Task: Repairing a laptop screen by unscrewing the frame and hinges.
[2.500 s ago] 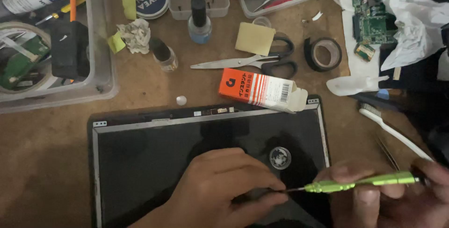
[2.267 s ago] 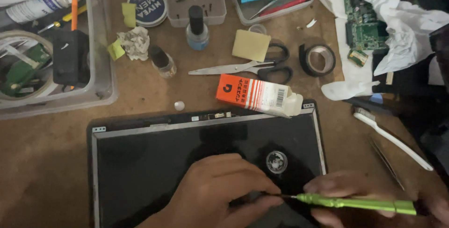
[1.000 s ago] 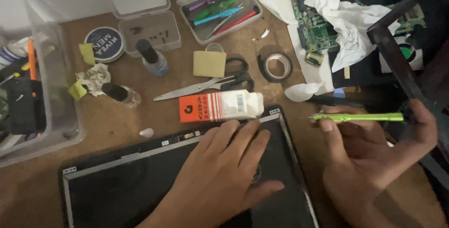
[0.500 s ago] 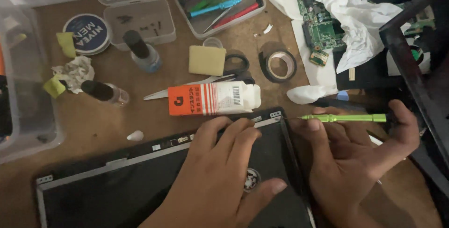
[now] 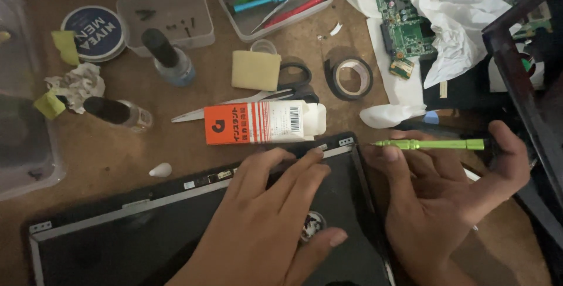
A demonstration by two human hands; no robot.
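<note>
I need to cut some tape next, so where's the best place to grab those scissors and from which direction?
Take the scissors by the black handle loops, coming from above on the right. The loops lie bare between the yellow sponge and the tape roll; the blades run under the orange-and-white box.

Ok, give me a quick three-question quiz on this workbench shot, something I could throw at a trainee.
1. True or false: the left hand lies flat on the black laptop lid.
2. What does the right hand hold?
A. the scissors
B. a green screwdriver
C. the roll of tape
3. What lies just beyond the lid's far edge, by the left fingertips?

Key
1. True: the palm and spread fingers rest on it.
2. B: it lies across the fingers, tip pointing at the lid's far right corner.
3. An orange and white box, lying on its side on the brown table.
</note>
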